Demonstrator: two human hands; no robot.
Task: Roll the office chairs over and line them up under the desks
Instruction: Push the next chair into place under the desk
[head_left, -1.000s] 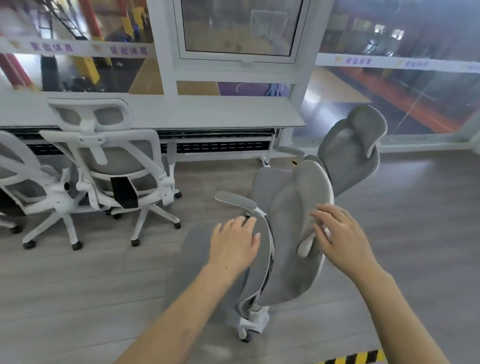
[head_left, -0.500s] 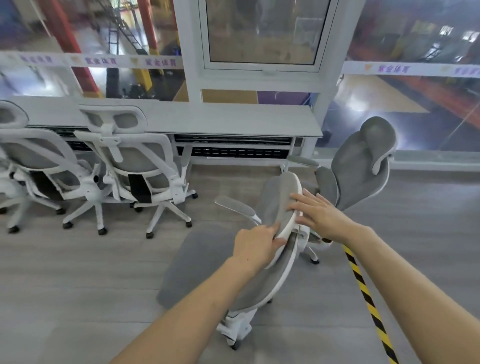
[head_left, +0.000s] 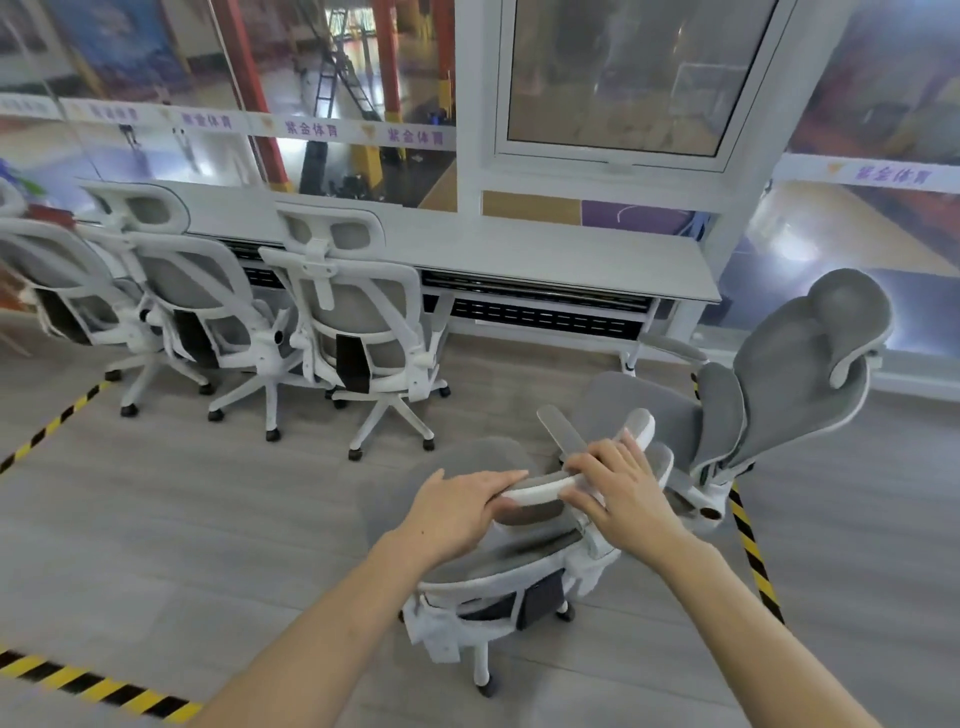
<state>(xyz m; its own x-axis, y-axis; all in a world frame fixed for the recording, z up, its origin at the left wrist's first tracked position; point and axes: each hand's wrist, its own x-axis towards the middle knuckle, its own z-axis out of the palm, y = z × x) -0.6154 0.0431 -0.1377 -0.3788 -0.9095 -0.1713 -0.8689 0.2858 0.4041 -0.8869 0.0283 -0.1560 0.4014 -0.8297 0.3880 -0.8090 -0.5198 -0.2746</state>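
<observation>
The left hand (head_left: 462, 506) and right hand (head_left: 623, 493) clasp the stiff top rim of the grey-mesh white-framed office chair (head_left: 509, 564), probably easy-rolling, short of the long grey desk (head_left: 519, 249).

- Soft, even light is spread around the left hand (head_left: 460, 512) and right hand (head_left: 626, 496); only faint shadows are cast.
- Glare is seen on the glass (head_left: 810, 244) far beyond the hands.
- Lines are bowed well to either side of them.
</observation>
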